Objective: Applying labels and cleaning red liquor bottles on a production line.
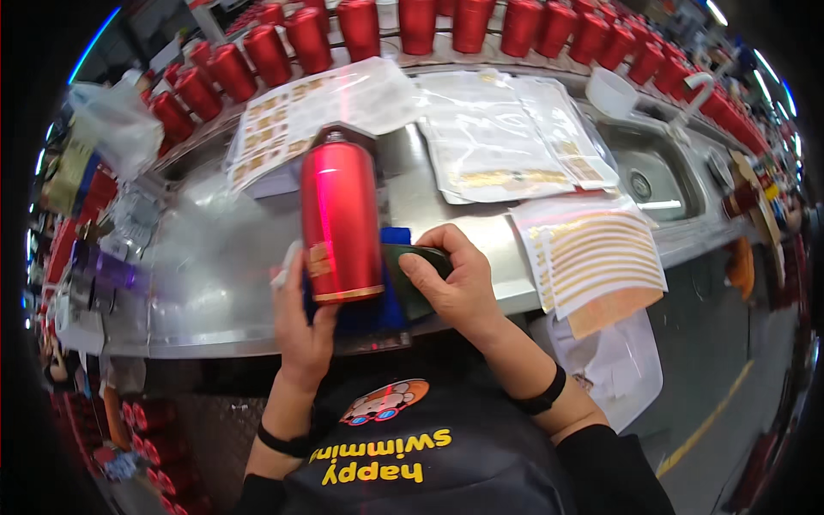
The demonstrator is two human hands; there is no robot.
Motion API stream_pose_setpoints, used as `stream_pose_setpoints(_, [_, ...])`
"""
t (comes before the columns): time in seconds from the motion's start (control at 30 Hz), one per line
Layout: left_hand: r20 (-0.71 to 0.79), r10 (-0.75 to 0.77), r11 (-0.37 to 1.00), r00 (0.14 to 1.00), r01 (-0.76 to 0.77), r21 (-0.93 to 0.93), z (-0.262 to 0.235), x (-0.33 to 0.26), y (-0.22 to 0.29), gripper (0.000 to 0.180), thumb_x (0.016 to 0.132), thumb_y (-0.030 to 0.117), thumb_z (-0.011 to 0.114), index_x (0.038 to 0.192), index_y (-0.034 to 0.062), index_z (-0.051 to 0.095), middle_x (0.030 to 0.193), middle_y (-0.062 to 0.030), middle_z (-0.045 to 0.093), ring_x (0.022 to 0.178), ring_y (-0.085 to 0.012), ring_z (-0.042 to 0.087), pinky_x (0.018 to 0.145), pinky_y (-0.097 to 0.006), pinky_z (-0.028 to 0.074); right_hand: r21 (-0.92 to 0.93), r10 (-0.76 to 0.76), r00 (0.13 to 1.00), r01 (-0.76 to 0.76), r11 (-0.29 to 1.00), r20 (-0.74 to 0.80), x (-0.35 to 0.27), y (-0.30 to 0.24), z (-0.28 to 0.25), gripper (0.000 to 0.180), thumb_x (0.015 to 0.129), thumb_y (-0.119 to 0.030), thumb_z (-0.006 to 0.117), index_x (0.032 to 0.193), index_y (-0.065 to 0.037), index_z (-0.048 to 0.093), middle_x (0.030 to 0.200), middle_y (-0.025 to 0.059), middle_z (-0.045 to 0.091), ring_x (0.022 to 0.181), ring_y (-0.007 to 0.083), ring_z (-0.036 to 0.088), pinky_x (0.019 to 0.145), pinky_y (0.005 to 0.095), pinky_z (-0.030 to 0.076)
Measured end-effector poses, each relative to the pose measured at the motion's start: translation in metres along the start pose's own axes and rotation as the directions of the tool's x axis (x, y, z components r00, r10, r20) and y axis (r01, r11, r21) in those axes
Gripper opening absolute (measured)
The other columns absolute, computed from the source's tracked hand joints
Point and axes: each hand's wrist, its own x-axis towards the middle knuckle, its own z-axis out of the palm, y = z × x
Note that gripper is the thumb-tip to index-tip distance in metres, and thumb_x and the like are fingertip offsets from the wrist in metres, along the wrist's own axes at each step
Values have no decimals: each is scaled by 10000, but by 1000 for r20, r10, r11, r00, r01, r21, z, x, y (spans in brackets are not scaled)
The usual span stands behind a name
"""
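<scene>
A glossy red cup (341, 219) lies on a dark stand, its gold-edged end toward me. A small gold decal (319, 260) shows on its lower left, and a thin red light line runs along it. My left hand (302, 335) grips the near left end of the cup, thumb by the gold edge. A bit of white material (286, 264) shows by its fingertips. In my right hand (459, 283) is a dark green, flat scraper (415, 279), pinched between thumb and fingers just right of the cup. Blue cloth (396, 236) shows under and beside the cup.
Sheets with gold decals (313, 112) and plastic-covered sheets (498, 137) lie on the steel bench (215, 257). A sheet of curved gold strips (601, 257) overhangs the right edge. Red cups (360, 30) line the back; a sink (652, 172) with a white bowl (611, 93) is right.
</scene>
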Motion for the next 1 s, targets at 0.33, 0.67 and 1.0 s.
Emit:
stream_pose_setpoints(0.33, [67, 508, 799, 859, -499, 335, -8, -6, 11, 191, 915, 69, 572, 1095, 63, 638, 1094, -147, 684, 1156, -332, 570, 1136, -575, 232, -768, -377, 926, 220, 602, -29, 55, -9, -169, 311, 776, 132, 476, 986, -1, 662, 1222, 226, 621, 1166, 377, 579, 993, 387, 457])
stream_pose_setpoints(0.67, [35, 387, 868, 921, -377, 322, -8, 0, -2, 448, 923, 256, 569, 1322, 74, 478, 1260, -191, 584, 1227, -392, 476, 1083, -668, 242, -984, 134, 987, -60, -167, -83, 200, 51, -326, 329, 862, -71, 516, 1097, -166, 725, 1129, 179, 661, 1052, 382, 612, 959, 433, 470])
stream_pose_setpoints(1.0, [116, 123, 961, 986, -147, 234, -2, 9, -10, 846, 922, 384, 632, 1475, -103, 218, 1527, -305, 261, 1393, -403, 343, 1130, -451, 296, -982, 45, 983, -174, -68, -177, 226, 80, -377, 388, 836, -379, 584, 924, -20, 702, 969, 241, 680, 974, 407, 641, 883, 482, 492])
